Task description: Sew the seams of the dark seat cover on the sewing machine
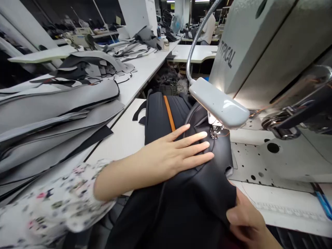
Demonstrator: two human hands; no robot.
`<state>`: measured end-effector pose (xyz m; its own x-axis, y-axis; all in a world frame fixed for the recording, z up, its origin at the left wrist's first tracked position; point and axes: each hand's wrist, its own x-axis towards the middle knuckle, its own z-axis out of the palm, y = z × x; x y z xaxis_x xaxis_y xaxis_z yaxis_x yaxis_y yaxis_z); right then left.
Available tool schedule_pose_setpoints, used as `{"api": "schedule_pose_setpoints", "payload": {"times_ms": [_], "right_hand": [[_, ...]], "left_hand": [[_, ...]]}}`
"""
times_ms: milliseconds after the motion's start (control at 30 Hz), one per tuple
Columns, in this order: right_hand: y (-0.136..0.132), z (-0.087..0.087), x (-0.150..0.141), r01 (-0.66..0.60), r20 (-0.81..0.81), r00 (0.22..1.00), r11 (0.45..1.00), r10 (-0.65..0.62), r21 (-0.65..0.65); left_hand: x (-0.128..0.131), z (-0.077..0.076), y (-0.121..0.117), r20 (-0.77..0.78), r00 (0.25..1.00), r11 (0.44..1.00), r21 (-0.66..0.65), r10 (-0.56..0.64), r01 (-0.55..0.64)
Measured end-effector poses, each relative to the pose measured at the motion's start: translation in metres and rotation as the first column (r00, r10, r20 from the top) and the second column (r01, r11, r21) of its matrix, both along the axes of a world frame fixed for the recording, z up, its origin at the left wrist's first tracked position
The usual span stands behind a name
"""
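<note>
A black leather-like cover [202, 197] with an orange stripe [169, 112] and a piped seam lies on the machine bed and drapes over the near edge. My left hand [178, 152] rests flat on it with fingers spread, just left of the presser foot [215, 131]. My right hand [245, 218] is closed at the cover's right edge, thumb on top and the other fingers partly hidden under it. Part of the cover sits beneath the presser foot of the sewing machine [249, 52], where an orange thread shows. The needle tip cannot be made out.
A white lamp [220, 103] on a bendy metal neck hangs close above the sewing spot. Stacked grey panels [57, 103] cover the left table. A blue pen-like tool [323, 200] and a clear ruler [287, 209] lie at right. Another person [208, 29] stands far back.
</note>
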<state>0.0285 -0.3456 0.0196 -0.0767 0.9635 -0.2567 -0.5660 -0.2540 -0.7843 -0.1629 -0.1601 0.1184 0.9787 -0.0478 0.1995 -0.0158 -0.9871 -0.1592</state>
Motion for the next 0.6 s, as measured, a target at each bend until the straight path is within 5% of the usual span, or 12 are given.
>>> {"api": "schedule_pose_setpoints", "payload": {"times_ms": [67, 133, 167, 233, 300, 367, 600], "right_hand": [[-0.004, -0.001, 0.01, -0.065, 0.101, 0.993, 0.997, 0.061, 0.035], [-0.012, 0.002, 0.024, -0.117, 0.384, 0.92, 0.99, 0.078, 0.08], [-0.017, 0.006, 0.03, -0.126, 0.581, 0.814, 0.983, 0.025, 0.135], [-0.022, 0.013, 0.043, -0.119, 0.866, 0.442, 0.942, -0.234, 0.315], [-0.018, 0.018, 0.052, -0.119, 0.855, 0.066, 0.847, -0.514, 0.518], [-0.004, 0.021, 0.057, -0.152, 0.757, -0.132, 0.768, -0.64, 0.623], [0.031, 0.011, 0.062, -0.347, 0.75, -0.263, 0.785, -0.606, 0.513]], "left_hand": [[0.016, -0.017, 0.007, 0.03, 0.994, 0.994, 0.026, -0.105, 0.104], [0.027, -0.037, 0.009, 0.121, 0.979, 0.987, 0.027, -0.163, 0.161], [0.03, -0.046, 0.009, 0.19, 0.969, 0.987, 0.019, -0.159, 0.158], [0.032, -0.06, 0.006, 0.312, 0.943, 0.992, -0.012, -0.116, 0.126], [0.032, -0.066, 0.003, 0.357, 0.929, 0.992, -0.039, -0.096, 0.118], [0.032, -0.065, 0.002, 0.345, 0.933, 0.991, -0.05, -0.099, 0.124], [0.032, -0.054, 0.001, 0.277, 0.955, 0.991, -0.059, -0.101, 0.122]]}}
